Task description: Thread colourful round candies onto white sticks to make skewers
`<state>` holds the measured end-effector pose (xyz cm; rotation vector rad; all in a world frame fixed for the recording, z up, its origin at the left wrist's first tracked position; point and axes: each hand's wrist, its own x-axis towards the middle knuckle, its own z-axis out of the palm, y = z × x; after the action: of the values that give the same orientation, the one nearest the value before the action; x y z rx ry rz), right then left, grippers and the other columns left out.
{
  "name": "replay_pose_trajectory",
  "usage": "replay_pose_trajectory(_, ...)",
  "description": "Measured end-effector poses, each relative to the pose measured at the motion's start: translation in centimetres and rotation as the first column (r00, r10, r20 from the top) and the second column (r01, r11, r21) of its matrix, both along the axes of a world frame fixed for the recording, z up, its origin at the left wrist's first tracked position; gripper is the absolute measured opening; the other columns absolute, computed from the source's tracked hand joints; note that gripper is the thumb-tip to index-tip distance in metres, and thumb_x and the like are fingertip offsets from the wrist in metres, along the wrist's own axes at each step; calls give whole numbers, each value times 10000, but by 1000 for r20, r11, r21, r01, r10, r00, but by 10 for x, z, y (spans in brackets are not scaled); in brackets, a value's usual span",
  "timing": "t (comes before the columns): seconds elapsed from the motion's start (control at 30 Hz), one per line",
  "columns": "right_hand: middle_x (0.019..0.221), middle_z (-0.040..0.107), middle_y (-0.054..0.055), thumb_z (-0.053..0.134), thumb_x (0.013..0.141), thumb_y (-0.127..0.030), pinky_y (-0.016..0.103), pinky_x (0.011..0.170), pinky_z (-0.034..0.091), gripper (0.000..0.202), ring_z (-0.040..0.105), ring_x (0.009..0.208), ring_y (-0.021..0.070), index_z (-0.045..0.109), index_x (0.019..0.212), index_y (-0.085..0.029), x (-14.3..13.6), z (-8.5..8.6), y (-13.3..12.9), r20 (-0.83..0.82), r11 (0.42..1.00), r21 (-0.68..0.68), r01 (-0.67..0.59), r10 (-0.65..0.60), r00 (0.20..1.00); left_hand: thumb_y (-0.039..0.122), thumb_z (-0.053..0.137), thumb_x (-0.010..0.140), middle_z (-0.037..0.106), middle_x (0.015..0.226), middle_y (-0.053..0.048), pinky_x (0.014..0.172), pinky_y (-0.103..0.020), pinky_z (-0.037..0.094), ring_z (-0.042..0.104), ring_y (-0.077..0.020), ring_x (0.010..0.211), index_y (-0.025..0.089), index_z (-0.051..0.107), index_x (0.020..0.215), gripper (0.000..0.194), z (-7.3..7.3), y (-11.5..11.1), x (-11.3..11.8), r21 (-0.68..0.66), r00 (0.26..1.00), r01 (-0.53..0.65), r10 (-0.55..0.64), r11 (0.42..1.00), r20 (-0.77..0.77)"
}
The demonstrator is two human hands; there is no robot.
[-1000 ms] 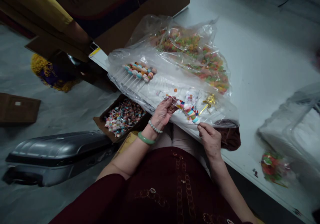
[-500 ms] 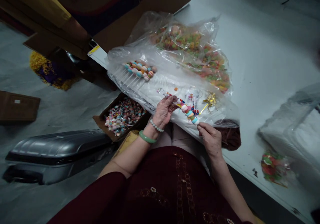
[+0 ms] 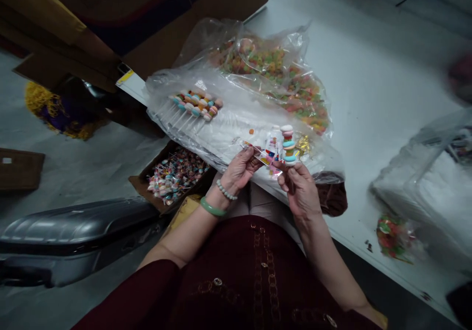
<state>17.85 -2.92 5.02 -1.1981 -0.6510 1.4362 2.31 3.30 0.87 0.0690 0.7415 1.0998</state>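
My left hand (image 3: 241,168), with a bead bracelet and a green bangle, pinches a clear printed plastic wrapper (image 3: 262,158). In my right hand (image 3: 300,185), closed at its lower end, a candy skewer (image 3: 288,145) of stacked pastel and gummy pieces stands nearly upright. Its stick is mostly hidden by the fingers. The wrapper reaches toward my right fingers; whether they touch it, I cannot tell. Behind the hands lie more printed wrappers (image 3: 273,140) and gold twist ties (image 3: 303,144). Several finished-looking candy skewers (image 3: 195,105) rest in a row on the plastic sheet (image 3: 236,108) to the left.
A clear bag of gummy rings (image 3: 273,62) lies at the back of the white table (image 3: 357,74). Below left is a carton of wrapped candies (image 3: 177,175), beside a grey suitcase (image 3: 81,226). A large cardboard box (image 3: 165,40) stands behind; another plastic bag (image 3: 435,172) sits right.
The candy skewer has gone from slanting between both hands to nearly upright in my right hand, which has moved closer to my left. The view has shifted slightly.
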Motion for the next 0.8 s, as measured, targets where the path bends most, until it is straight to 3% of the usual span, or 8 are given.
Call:
replay_pose_trajectory(0.2,890,717,15,703,736,-364,188,401,280,271,532,512,77,476,791,-226,-7,1,4,-36,1000,-27,-3,2,999,201,781,726,733,779,-40,763,-256,541,683,-124,701,124,715,803,127,10,-9,3,90,994,3,6,996,-108)
replay_pose_trajectory(0.33,907,691,5,716,719,-348,168,367,251,251,608,578,94,514,799,-222,-10,-2,4,-126,996,-58,-60,52,991,240,811,688,733,758,-70,792,-273,534,695,-157,727,103,728,755,174,14,-16,11,163,984,111,-85,980,-156)
replay_pose_trajectory(0.53,879,689,10,733,682,-309,149,318,163,239,610,561,80,559,812,-208,-7,-10,12,-196,992,-109,-69,46,980,264,815,675,734,736,-96,767,-290,544,699,-172,685,82,726,708,205,14,-23,26,128,966,69,-34,989,-258)
replay_pose_trajectory(0.7,982,717,22,748,674,-319,143,323,146,264,591,529,68,553,819,-215,23,0,17,-97,987,-50,151,-156,983,236,772,738,698,627,-44,707,-273,557,673,-139,561,101,671,667,183,5,-9,15,20,976,-40,43,999,-211)
replay_pose_trajectory(0.8,895,728,25,729,715,-307,154,334,184,215,554,471,65,564,809,-207,38,6,8,72,975,31,220,-222,972,232,678,838,712,652,-55,746,-321,579,695,-160,600,119,660,728,158,1,1,3,-95,996,-12,4,995,-88)
